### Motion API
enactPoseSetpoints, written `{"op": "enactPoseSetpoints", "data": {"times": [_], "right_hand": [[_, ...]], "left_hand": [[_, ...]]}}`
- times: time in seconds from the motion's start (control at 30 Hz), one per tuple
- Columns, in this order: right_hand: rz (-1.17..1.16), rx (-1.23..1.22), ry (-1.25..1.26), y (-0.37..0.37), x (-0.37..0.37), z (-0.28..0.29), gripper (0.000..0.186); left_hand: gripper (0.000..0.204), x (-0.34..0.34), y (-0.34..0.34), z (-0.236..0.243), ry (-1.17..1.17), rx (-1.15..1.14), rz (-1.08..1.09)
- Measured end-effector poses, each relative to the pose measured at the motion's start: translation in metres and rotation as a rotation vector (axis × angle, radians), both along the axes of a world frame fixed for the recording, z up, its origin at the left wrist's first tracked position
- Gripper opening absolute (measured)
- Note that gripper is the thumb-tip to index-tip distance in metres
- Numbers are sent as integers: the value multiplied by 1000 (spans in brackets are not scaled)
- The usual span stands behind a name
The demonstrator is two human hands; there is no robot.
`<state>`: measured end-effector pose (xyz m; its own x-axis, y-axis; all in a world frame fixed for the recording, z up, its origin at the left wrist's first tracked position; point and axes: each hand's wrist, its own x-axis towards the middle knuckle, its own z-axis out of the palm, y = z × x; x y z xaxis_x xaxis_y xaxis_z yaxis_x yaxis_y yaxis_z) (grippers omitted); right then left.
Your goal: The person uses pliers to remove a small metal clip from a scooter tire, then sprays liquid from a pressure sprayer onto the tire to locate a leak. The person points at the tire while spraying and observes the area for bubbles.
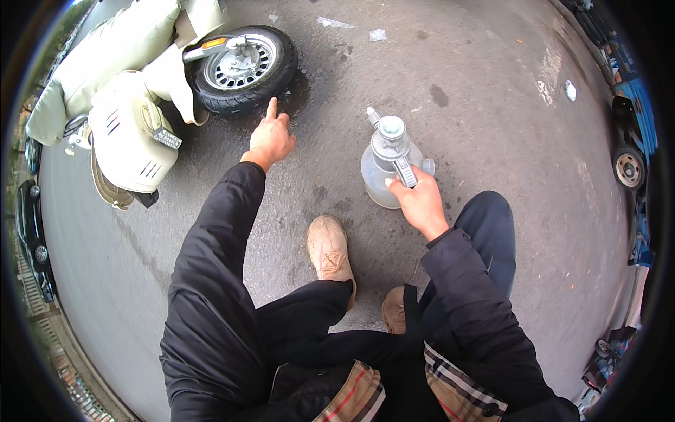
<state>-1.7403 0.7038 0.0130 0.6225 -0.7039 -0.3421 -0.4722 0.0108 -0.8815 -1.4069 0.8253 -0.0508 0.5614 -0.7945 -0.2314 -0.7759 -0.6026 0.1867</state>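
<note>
My left hand [271, 141] reaches forward with its index finger stretched out toward the black tyre [283, 79] of a scooter wheel, just short of it or at its edge; I cannot tell if they touch. Nothing is in that hand. The wheel has a silver rim [228, 72] with many slots, and an orange reflector sits on the fork beside it. A cream scooter body [133, 133] spreads to the left of the wheel. In my right hand [422, 202] is the handle of a translucent pump sprayer [380, 184] with a grey head, held upright low over the pavement.
Dark wet pavement [301, 88] surrounds the tyre. My tan shoes [328, 246] are planted between the hands. Scraps of clear plastic [335, 23] lie farther off. A blue vehicle [636, 116] stands at the right rim, and a dark car [31, 228] at the left.
</note>
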Motion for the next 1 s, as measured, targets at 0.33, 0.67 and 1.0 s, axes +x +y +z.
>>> {"op": "enactPoseSetpoints", "data": {"times": [0.33, 0.67, 1.0], "right_hand": [[-1, 13, -7, 0, -1, -2, 29], [-11, 39, 4, -1, 0, -5, 29], [-27, 34, 1, -1, -1, -12, 21]], "left_hand": [[50, 18, 12, 3, -60, 64, 67], [47, -10, 14, -6, -62, 190, -10], [39, -19, 19, -23, 168, 421, -187]]}}
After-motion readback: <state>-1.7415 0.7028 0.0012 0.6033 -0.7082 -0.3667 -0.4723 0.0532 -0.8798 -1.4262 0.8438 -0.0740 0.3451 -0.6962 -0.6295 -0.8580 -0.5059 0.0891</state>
